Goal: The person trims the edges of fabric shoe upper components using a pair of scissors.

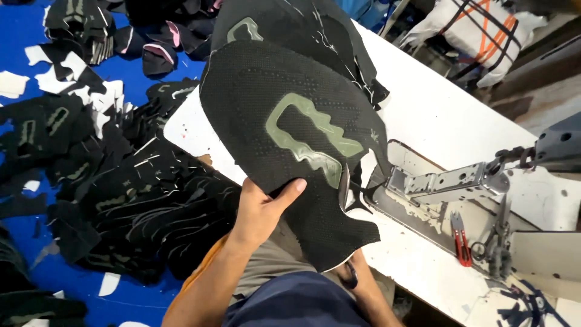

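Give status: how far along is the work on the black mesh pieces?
Looks done: a large heap of black cut pieces lies on the blue floor. In hand: the left hand holds a black mesh piece with a pale green patch at the white sewing table; the right hand is mostly hidden. Left: another mesh piece lies behind it.

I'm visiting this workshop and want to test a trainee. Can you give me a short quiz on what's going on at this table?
1. True or false: the left hand grips the black mesh piece by its edge.
2. What colour is the outline patch on that piece? A) red B) pale green C) blue
3. What small red-handled tool lies on the white table?

Key: 1 true. 2 B. 3 the thread snips.
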